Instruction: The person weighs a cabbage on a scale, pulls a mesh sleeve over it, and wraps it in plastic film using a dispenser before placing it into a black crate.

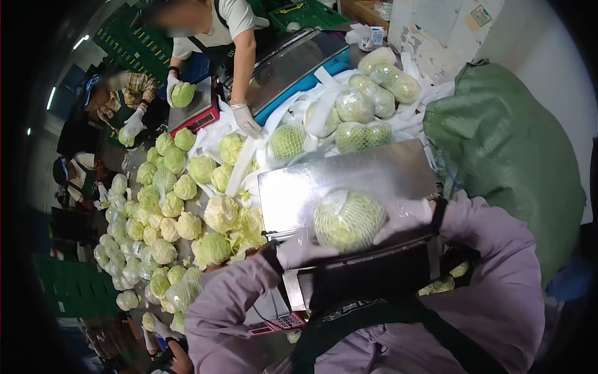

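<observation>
A cabbage [350, 219] in white foam netting and clear film sits between my gloved hands, over the near edge of a shiny metal plate [349, 177]. My left hand [305, 250] grips its lower left side, with the fingers reaching beneath it. On the right side, my right hand [403, 219] presses against the cabbage, its fingers slightly blurred. The film looks glossy around the cabbage and both gloves. Just below is the black front of the wrapping machine [367, 274].
Wrapped cabbages [355, 106] lie beyond the plate on white sheeting. Several bare cabbages [187, 187] are piled at left. A co-worker's gloved hand [246, 119] rests near a red scale [198, 109]. A large green sack [498, 149] stands at right; a scale keypad [280, 323] shows below.
</observation>
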Action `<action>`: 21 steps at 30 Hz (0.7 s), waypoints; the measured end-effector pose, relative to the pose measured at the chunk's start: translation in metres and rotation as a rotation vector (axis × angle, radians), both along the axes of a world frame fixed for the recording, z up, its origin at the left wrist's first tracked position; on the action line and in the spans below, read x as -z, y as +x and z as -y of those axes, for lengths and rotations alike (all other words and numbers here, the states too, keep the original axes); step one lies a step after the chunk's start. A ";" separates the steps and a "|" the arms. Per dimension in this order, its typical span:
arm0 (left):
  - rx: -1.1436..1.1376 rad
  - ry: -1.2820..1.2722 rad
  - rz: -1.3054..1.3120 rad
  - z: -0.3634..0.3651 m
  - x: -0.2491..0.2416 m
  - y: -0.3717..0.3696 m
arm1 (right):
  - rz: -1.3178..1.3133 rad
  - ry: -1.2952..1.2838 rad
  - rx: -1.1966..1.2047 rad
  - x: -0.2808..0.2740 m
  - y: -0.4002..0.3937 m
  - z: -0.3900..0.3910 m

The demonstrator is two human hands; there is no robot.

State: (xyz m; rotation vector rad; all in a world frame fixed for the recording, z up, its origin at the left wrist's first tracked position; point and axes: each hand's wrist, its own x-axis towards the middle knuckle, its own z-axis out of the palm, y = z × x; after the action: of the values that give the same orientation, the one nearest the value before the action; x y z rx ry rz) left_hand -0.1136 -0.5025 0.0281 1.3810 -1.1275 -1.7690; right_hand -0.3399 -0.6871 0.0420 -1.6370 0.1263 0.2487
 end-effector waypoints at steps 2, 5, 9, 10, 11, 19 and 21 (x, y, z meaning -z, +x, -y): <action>0.005 0.016 -0.172 -0.042 -0.013 -0.027 | 0.016 0.207 -0.012 -0.007 -0.028 -0.038; -0.018 0.247 -0.416 -0.090 -0.022 -0.052 | -0.326 0.543 0.008 -0.004 -0.066 -0.089; -0.079 0.630 -0.620 -0.159 0.005 -0.061 | -0.455 0.824 -0.096 0.040 -0.130 -0.133; -0.092 0.730 -0.724 -0.173 0.009 -0.060 | -0.431 1.052 0.039 0.037 -0.133 -0.144; -0.296 0.787 -0.763 -0.189 0.010 -0.059 | -0.746 1.108 0.345 0.029 -0.137 -0.151; -0.794 0.226 -0.227 -0.230 0.027 -0.102 | -0.244 0.198 0.977 0.007 -0.151 -0.217; -1.000 0.132 -0.109 -0.221 0.030 -0.113 | -0.152 0.303 1.238 0.023 -0.150 -0.224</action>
State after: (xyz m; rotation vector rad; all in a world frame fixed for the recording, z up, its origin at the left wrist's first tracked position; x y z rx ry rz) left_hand -0.2262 -0.2813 -0.0019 1.5090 -0.1506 -1.1482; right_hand -0.4898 -0.4626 0.0192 -0.9952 1.1063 -0.5373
